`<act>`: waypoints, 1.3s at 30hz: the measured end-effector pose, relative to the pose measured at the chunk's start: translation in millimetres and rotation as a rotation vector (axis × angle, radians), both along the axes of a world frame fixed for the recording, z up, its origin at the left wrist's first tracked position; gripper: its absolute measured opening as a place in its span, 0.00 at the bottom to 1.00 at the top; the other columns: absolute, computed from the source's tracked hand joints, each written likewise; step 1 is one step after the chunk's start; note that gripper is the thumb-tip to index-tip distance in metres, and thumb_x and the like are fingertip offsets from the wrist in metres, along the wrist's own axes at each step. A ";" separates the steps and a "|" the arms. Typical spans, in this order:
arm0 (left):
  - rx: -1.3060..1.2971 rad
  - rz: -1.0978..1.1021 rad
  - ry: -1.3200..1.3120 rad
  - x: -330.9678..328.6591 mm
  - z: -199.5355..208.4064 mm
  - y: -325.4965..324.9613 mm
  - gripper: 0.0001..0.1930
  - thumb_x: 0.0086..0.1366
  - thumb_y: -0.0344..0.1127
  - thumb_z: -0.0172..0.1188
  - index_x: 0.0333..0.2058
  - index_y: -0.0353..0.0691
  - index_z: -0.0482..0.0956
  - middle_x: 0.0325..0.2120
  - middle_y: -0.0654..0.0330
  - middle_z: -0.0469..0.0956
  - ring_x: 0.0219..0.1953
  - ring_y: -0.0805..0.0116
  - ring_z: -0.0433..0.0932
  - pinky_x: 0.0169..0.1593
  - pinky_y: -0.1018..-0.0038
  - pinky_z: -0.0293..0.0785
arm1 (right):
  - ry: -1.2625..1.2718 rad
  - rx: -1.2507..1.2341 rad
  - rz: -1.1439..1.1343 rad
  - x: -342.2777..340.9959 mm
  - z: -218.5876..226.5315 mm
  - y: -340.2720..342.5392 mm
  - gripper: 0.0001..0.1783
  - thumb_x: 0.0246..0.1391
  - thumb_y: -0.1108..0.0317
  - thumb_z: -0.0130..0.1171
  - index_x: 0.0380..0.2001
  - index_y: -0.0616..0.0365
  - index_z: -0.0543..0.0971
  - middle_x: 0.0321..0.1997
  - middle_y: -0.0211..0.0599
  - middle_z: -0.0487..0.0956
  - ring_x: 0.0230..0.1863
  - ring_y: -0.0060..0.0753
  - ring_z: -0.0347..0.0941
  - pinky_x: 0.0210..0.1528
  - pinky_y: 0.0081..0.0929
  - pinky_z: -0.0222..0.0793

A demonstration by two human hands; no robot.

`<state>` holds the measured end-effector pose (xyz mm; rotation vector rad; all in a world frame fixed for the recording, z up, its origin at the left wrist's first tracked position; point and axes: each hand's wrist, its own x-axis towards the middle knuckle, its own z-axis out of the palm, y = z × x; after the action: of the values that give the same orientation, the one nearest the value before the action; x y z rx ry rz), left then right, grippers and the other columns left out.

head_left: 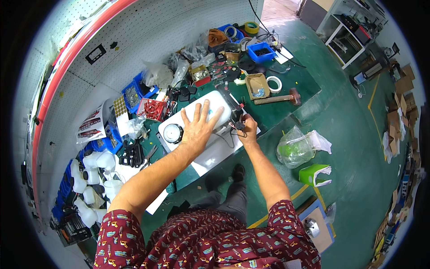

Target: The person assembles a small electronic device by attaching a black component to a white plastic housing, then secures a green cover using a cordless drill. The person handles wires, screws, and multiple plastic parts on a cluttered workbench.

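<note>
A white plastic tank (218, 104) with a round black-rimmed cap (173, 133) lies on the bench in front of me. My left hand (199, 127) rests flat on its top with the fingers spread. At the tank's right end sits a dark fitting (236, 115) with thin wires. My right hand (249, 128) is closed at that end, its fingers around dark wires (238, 130). How far the grip reaches is partly hidden by the fingers. A white sheet (214, 154) lies under the tank along the bench's front edge.
Behind the tank stand a red box of red parts (151, 109), blue bins (261, 52) and a cardboard box (257, 86). A hammer (280, 98) and a tape roll (274, 84) lie right. Scissors (150, 154) are at left, near several white bottles (92, 175). A plastic bag (294, 147) sits beyond the bench.
</note>
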<state>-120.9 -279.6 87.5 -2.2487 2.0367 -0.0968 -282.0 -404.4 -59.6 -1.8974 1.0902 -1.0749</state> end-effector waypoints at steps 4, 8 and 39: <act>0.004 -0.002 0.006 -1.2 1.0 -1.1 0.54 0.56 0.22 0.66 0.76 0.65 0.50 0.73 0.43 0.52 0.74 0.40 0.55 0.66 0.25 0.50 | -0.040 0.228 -0.069 4.3 -4.1 1.7 0.14 0.46 0.70 0.71 0.30 0.65 0.77 0.30 0.49 0.82 0.32 0.44 0.83 0.35 0.35 0.76; -0.035 0.001 0.011 2.0 -3.8 -1.6 0.53 0.57 0.23 0.66 0.76 0.65 0.49 0.74 0.43 0.52 0.74 0.40 0.54 0.66 0.25 0.49 | -0.539 0.576 0.278 -15.7 -3.9 4.9 0.18 0.52 0.81 0.68 0.47 0.65 0.78 0.39 0.32 0.83 0.38 0.26 0.82 0.42 0.21 0.77; 0.027 0.017 0.011 -1.8 -0.3 -2.1 0.55 0.57 0.23 0.66 0.77 0.65 0.46 0.74 0.43 0.50 0.75 0.39 0.53 0.67 0.25 0.46 | -0.432 0.437 0.125 -6.5 11.2 27.3 0.28 0.67 0.56 0.61 0.61 0.67 0.73 0.48 0.33 0.82 0.42 0.19 0.74 0.47 0.21 0.72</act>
<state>-122.7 -281.7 87.1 -2.2555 2.0112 -0.0544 -288.6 -377.1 -48.4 -1.2959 0.8581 -1.0148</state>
